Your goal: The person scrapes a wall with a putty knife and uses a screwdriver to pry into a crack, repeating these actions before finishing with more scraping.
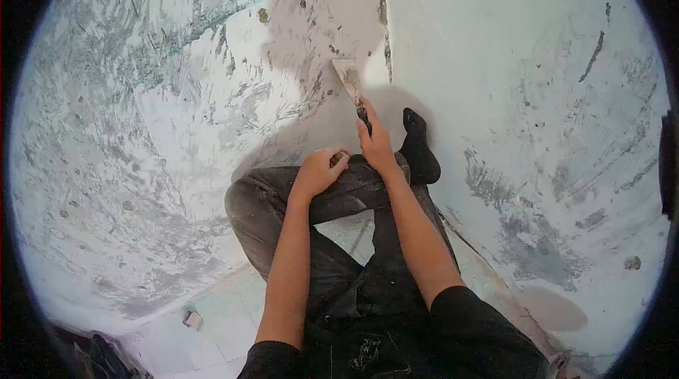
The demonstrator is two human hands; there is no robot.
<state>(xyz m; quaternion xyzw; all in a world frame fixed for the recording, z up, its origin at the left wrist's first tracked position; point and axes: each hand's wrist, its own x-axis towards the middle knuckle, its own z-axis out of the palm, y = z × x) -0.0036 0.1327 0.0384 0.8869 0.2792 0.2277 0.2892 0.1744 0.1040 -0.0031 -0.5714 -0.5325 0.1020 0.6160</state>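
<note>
Far corner, rough scraped white plaster wall (141, 96): the right hand (376, 144) clamped its fingers tight round the flat, crusted metal scraper (349, 75), blade against the plaster. The left hand (318, 172) lay curled, nearly closed, on the dark-grey fabric knee (258, 202).

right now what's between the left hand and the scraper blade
Only bare, shadowed wall, in the head view. The left hand rests on the knee; the right hand holds the scraper, blade up.
</note>
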